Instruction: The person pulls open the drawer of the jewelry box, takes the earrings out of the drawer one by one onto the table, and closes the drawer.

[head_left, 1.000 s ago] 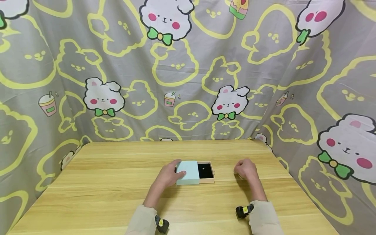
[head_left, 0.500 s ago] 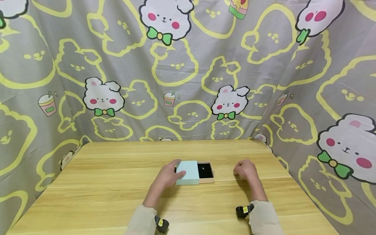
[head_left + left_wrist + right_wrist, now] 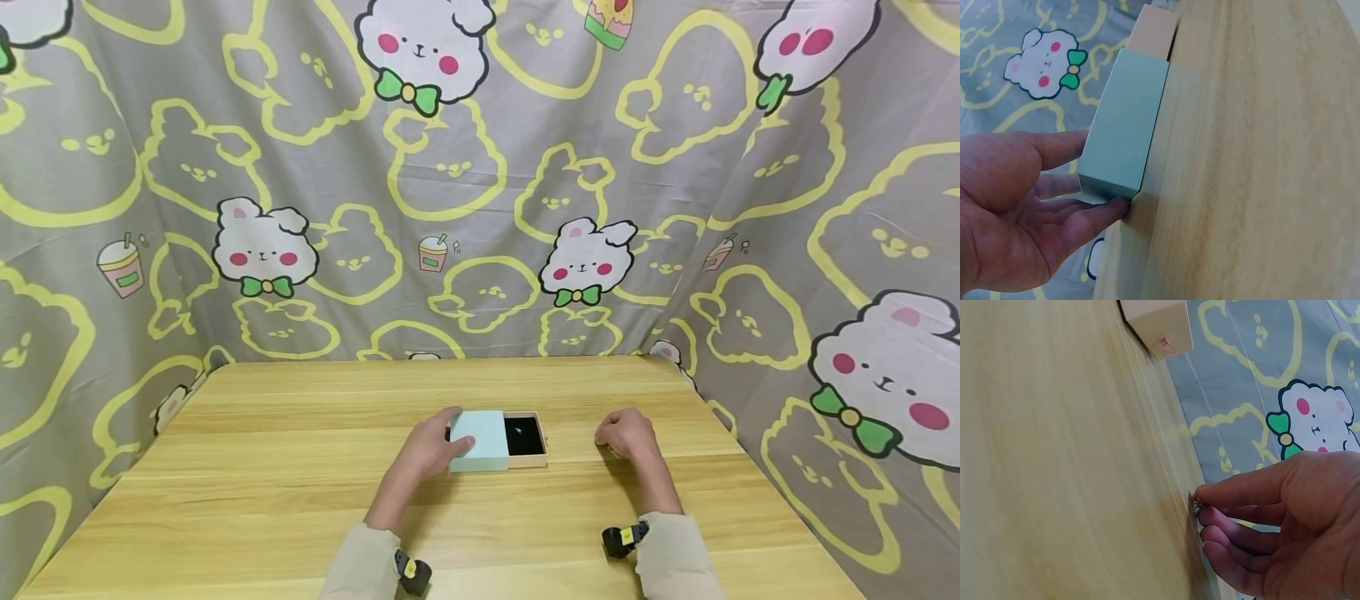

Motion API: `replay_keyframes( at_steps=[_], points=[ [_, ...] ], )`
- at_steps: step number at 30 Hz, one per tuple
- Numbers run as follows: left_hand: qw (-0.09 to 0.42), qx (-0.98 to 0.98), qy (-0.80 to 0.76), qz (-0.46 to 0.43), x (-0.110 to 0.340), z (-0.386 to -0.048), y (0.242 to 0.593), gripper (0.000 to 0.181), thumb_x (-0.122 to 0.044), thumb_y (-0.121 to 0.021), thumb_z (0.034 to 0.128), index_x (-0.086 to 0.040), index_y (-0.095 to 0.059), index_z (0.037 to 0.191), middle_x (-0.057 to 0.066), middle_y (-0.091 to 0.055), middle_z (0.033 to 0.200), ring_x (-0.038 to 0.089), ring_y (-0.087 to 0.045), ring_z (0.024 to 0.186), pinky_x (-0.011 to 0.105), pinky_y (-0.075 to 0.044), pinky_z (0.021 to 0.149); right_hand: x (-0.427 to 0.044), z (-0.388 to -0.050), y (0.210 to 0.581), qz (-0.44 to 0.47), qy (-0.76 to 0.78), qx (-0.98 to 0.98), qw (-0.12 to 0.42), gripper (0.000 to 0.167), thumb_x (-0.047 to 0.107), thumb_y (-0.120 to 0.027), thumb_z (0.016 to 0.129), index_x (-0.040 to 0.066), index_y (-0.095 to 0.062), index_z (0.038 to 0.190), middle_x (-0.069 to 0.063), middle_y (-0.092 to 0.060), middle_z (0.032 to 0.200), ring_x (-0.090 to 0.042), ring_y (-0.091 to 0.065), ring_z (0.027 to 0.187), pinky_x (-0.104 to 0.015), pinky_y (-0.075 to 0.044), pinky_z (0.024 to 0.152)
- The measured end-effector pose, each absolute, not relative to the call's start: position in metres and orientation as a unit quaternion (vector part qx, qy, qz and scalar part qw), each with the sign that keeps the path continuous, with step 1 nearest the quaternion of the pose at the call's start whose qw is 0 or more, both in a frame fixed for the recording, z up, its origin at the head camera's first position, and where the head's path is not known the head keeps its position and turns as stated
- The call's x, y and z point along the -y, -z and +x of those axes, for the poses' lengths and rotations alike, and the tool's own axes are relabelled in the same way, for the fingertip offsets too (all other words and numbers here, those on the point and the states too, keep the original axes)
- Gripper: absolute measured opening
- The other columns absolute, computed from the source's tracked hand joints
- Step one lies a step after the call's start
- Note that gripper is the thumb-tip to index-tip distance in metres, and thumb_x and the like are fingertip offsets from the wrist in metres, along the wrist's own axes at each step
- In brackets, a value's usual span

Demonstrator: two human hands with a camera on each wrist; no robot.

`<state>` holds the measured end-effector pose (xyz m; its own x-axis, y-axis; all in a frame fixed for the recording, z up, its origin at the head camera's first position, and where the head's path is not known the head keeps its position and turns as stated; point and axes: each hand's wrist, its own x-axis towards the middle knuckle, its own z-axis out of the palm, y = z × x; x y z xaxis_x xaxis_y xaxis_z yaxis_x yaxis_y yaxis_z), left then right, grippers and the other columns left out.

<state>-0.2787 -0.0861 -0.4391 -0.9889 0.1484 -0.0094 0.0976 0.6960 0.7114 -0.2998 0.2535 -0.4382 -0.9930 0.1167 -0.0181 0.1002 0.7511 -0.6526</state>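
Observation:
A drawer-style jewelry box lies on the table, its pale blue sleeve (image 3: pixel 480 435) also seen in the left wrist view. My left hand (image 3: pixel 429 446) grips the sleeve's left end, thumb on top and fingers round the far corner. From the right end sticks out a pinkish drawer (image 3: pixel 536 461), part-way pulled, with a black pad (image 3: pixel 522 446) and a tiny silvery piece (image 3: pixel 518 431) on it. My right hand (image 3: pixel 628 432) is to the right of the box, apart from it. Its thumb and forefinger pinch a small silver star-shaped piece of jewelry (image 3: pixel 1198 504), close to the tabletop.
The wooden table (image 3: pixel 262 500) reaches back to a grey patterned curtain (image 3: pixel 480 208), which also hangs at both sides. A small pull loop (image 3: pixel 1165 345) shows on the drawer's front. A black camera (image 3: pixel 619 540) sits at each wrist.
The right hand has shifted very slightly, still beside the box. The left hand, sleeve and drawer stay in place.

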Motion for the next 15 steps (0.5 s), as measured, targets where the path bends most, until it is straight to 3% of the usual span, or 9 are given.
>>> replay_keyframes(
  at_steps=[7, 15],
  points=[
    [0.035, -0.92, -0.384, 0.064, 0.0863, -0.2785, 0.4389, 0.062, -0.031, -0.071, 0.0961, -0.01, -0.049, 0.149, 0.023, -0.055, 0.146, 0.029, -0.06, 0.11, 0.051, -0.051, 0.094, -0.2533, -0.3004, 0.4382, -0.06, -0.353, 0.934, 0.012, 0.008, 0.006, -0.069, 0.078, 0.003, -0.076, 0.08, -0.007, -0.067, 0.07, -0.02, -0.053, 0.064, -0.028, -0.04, 0.057],
    [0.034, -0.921, -0.383, 0.065, 0.0866, -0.2779, 0.439, 0.061, -0.032, -0.071, 0.0962, -0.01, -0.049, 0.149, 0.022, -0.055, 0.146, 0.032, -0.061, 0.116, 0.053, -0.051, 0.097, -0.2522, -0.2979, 0.434, -0.064, -0.362, 0.93, 0.017, 0.01, 0.007, -0.068, 0.079, 0.002, -0.075, 0.083, -0.009, -0.069, 0.076, -0.02, -0.055, 0.066, -0.029, -0.043, 0.057]
  ],
)
